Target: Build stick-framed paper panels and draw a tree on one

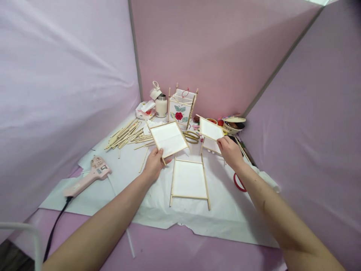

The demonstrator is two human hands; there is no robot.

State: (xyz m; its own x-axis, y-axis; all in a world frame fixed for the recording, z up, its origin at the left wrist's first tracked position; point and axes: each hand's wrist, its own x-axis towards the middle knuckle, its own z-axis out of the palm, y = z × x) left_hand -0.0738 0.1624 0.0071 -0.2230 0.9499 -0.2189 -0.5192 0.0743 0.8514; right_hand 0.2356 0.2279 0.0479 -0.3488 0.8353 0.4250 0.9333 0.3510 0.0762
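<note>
Frame (169, 138) sits in L hand (153, 165); glue gun (87, 181) lettering (99, 171) illegible.

Room between flat frame (188, 178) and red loop (236, 183); flowered box (179, 113) blocks centre back.

Framed panels (168, 138): matt white paper-like sheets, pale wooden edging. Loose sticks (124, 136): bare, matt wood. Glue gun (89, 177): smooth pink plastic. Scissors (192, 142): glossy gold-toned metal. Jar (161, 108): smooth cream body, shiny metal neck. Walls (70, 75) around us: softly creased matt cloth.
</note>
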